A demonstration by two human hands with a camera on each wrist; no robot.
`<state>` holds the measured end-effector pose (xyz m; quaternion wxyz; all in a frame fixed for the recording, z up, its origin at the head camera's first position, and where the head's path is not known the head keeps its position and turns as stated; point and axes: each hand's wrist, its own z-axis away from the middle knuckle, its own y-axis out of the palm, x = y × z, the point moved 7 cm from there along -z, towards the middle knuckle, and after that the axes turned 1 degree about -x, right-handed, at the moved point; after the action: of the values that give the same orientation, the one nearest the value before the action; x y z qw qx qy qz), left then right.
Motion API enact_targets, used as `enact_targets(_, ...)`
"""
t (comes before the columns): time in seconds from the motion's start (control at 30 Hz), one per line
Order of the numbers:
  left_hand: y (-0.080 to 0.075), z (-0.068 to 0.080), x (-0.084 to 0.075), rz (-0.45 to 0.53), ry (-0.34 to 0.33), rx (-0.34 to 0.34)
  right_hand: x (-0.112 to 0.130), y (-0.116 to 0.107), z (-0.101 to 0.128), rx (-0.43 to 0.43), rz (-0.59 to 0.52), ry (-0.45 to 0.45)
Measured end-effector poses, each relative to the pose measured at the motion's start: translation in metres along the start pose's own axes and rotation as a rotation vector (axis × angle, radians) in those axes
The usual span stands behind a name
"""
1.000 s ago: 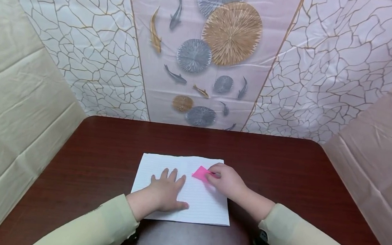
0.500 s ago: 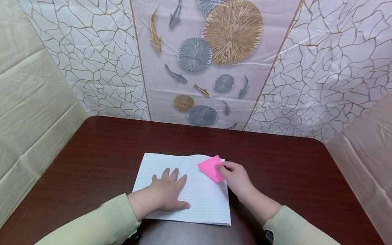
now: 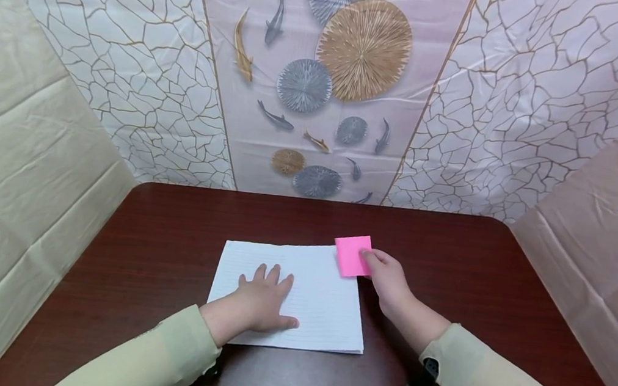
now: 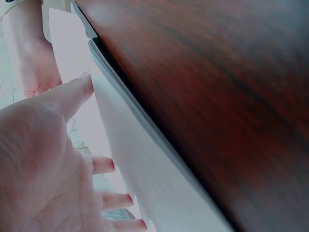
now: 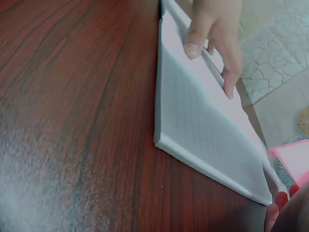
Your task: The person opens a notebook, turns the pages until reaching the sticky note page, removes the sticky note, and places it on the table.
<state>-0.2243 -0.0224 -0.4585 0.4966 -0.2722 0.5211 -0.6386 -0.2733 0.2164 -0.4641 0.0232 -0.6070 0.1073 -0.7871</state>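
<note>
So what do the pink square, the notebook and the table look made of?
Pink square: thin matte paper, likely a sticky note, flat and bright. Notebook: white ruled paper, faint lines showing. Table: dark glossy wood or wood-look laminate, with visible grain and sheen.

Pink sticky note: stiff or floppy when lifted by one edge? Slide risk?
Probably floppy and very light: the pink sticky note is one thin sheet, pinched at its right edge by the right hand, lying across the notebook corner. It looks flat now, but would likely droop or flutter if swung fast. It would probably slide easily on the glossy table.
</note>
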Motion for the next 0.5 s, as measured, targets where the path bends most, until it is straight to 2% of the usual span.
enact_targets(0.13,0.001,0.000,0.001,-0.009,0.004,-0.003,-0.001,-0.002,0.000,-0.002,-0.083,0.033)
enact_targets(0.3,0.003,0.000,0.002,-0.015,0.000,-0.002,-0.001,-0.005,0.000,-0.003,-0.105,0.042)
enact_targets(0.4,0.003,0.000,0.001,-0.014,-0.002,0.001,0.000,-0.011,0.000,-0.007,-0.061,0.027)
enact_targets(0.5,0.004,0.000,0.001,-0.013,-0.001,0.003,0.001,-0.020,0.003,-0.002,0.044,0.000)
